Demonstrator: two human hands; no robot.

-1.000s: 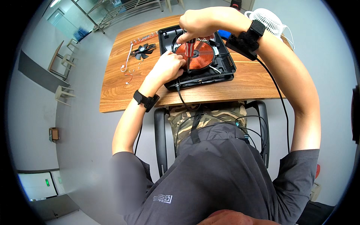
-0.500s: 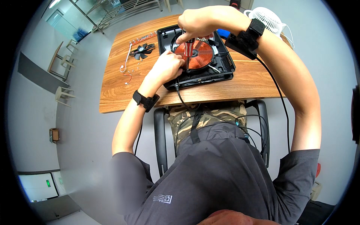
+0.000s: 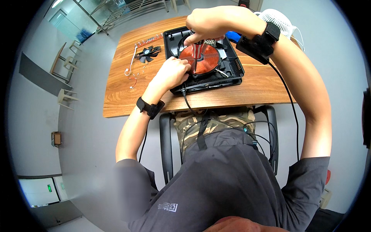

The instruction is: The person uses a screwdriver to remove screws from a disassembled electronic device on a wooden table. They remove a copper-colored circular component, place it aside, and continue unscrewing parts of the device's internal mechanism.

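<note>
In the head view, pale printing marks the grey shirt (upside down from here); a green sign glows at far left. The right hand grips a red-and-white striped screwdriver, its handle above the copper-coloured coil; the tip is hard to make out. The left hand curls at the coil's left side (whether it pinches anything, I cannot tell). The black casing sits near the table's front edge, bare wood to its right.
</note>
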